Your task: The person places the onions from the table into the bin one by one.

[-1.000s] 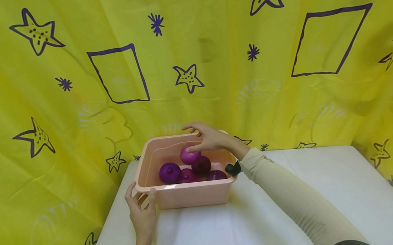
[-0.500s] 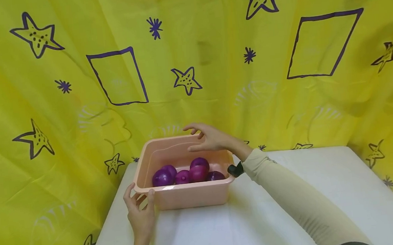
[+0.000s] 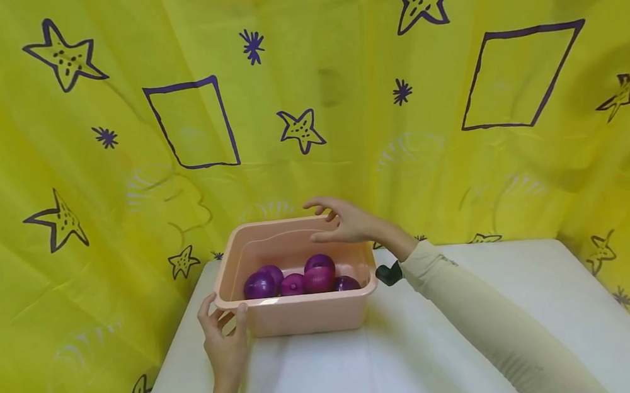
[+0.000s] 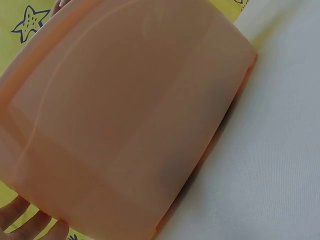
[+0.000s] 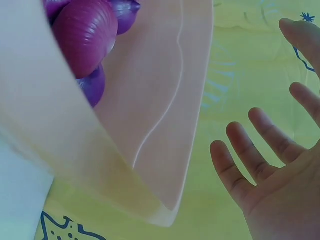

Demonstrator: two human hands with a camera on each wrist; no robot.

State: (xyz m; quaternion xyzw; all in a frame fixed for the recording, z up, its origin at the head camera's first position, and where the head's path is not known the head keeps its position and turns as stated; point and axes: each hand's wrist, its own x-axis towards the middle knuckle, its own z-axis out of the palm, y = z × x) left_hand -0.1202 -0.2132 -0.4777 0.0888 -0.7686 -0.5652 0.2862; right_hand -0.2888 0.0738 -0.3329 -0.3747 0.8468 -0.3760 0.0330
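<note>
A pink plastic basin [image 3: 307, 315] stands on the white table, holding several shiny purple onions. One onion [image 3: 259, 285] sits at the left inside, and a redder, ribbed onion [image 5: 87, 37] lies towards the right. The front wall hides their lower parts. My left hand [image 3: 226, 350] holds the basin's front left corner, thumb on the front and fingers on the left side. Above the back right part of the basin is my right hand [image 3: 348, 220], fingers spread and nothing in them. In the right wrist view that hand [image 5: 280, 185] appears apart from the basin wall.
A yellow curtain [image 3: 369, 172] with drawn stars and frames hangs close behind the basin and along both sides. The white tablecloth [image 3: 471, 282] stretches to the right of the basin and in front of it.
A purple onion under my right hand has dropped into the basin, and the onions have shifted. My right hand has moved slightly right. My left hand keeps its hold on the corner.
</note>
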